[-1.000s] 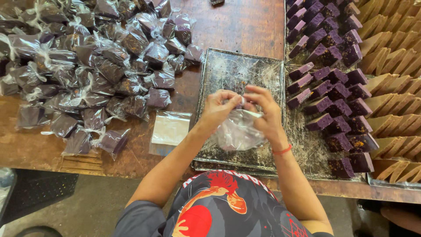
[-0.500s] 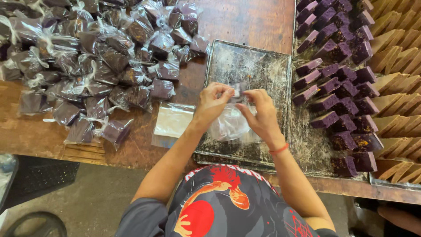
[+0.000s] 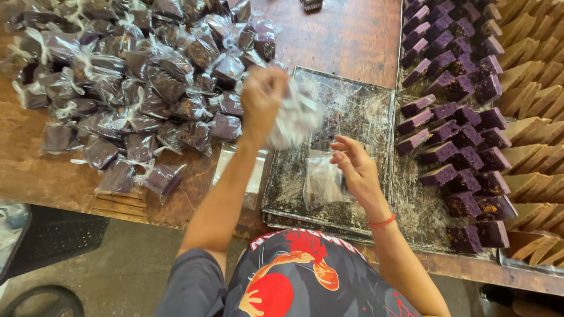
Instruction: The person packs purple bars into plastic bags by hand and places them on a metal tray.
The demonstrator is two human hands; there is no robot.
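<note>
head view, single entry.

- left hand point(image 3: 261, 97): raised above the table, closed around a clear bag point(image 3: 298, 116). both were motion-blurred; whether the bag held a piece could not be told.
- right hand point(image 3: 355, 170): open, fingers loosely spread, holding nothing. it hung just over a second bag point(image 3: 320, 181), which lay flat and apparently empty beneath the fingertips. contact between the two could not be told.
- metal tray point(image 3: 359, 108): dark, crumb-strewn, under both hands. the flat bag was its only sizeable content.
- bagged purple pieces point(image 3: 135, 82): a large heap outboard of the left hand, each bag tied at the neck, the nearest bags just beside the left wrist.
- bare purple blocks point(image 3: 452, 135): in rows on a further tray, outboard of the right hand, near its fingertips but apart from them.
- tan wedges point(image 3: 529, 117): stacked beyond the purple blocks, well apart from either hand.
- spare flat bags point(image 3: 255, 176): a small stack partly hidden under the left forearm, just beside the tray's rim.
- wooden table point(image 3: 346, 35): carried everything listed.
- red wristband point(image 3: 382, 222): on the right wrist.

judgement: the step in hand read as bag handling, with one bag gripped aloft on the left and one lying ready under the right. the blur left its exact stage open. a following move with the flat bag would call for a light pinch at its open edge, as thin film clings to a crumbed tray. a block from the rows would call for a soft grip on its sides.
</note>
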